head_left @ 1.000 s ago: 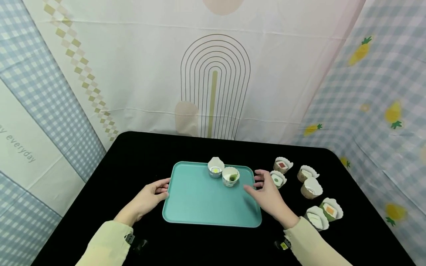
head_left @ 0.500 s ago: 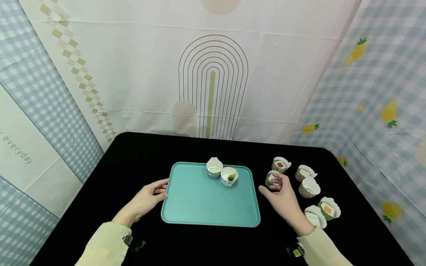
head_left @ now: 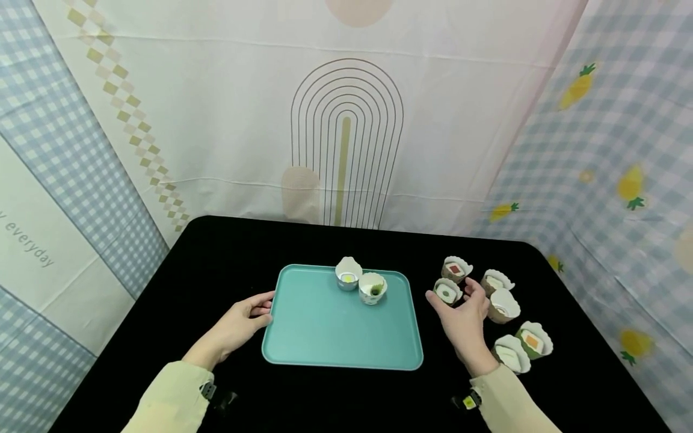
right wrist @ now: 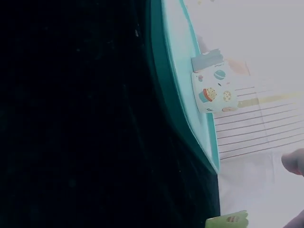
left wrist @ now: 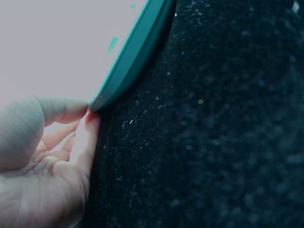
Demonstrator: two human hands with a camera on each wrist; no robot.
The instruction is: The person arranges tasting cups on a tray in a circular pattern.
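Note:
A teal tray (head_left: 341, 337) lies on the black table, with two paper baking cups near its far edge: one greyish (head_left: 348, 281) with a yellow-marked piece inside, one white printed (head_left: 372, 297) with a green-and-white piece. At the tray's left rim, my left hand (head_left: 243, 319) pinches the edge between thumb and finger, clear in the left wrist view. My right hand (head_left: 465, 322) is right of the tray, thumb and fingers spread about a green paper cup (head_left: 446, 292) that holds a white piece with a green dot. In the right wrist view, the thumb (right wrist: 295, 161) is apart from the green cup (right wrist: 228, 220).
Several more paper cups stand to the right: a brown one with a red-marked piece (head_left: 456, 269) behind the green cup, two brown ones (head_left: 500, 310) beside my right fingers, and a green one with an orange-marked piece (head_left: 533, 341) next to a pale one (head_left: 511, 355). Curtains hang behind.
My right hand has moved right, off the tray's right edge, to the green cup, its fingers passing over it and then spreading around it. My left hand has stayed at the tray's rim.

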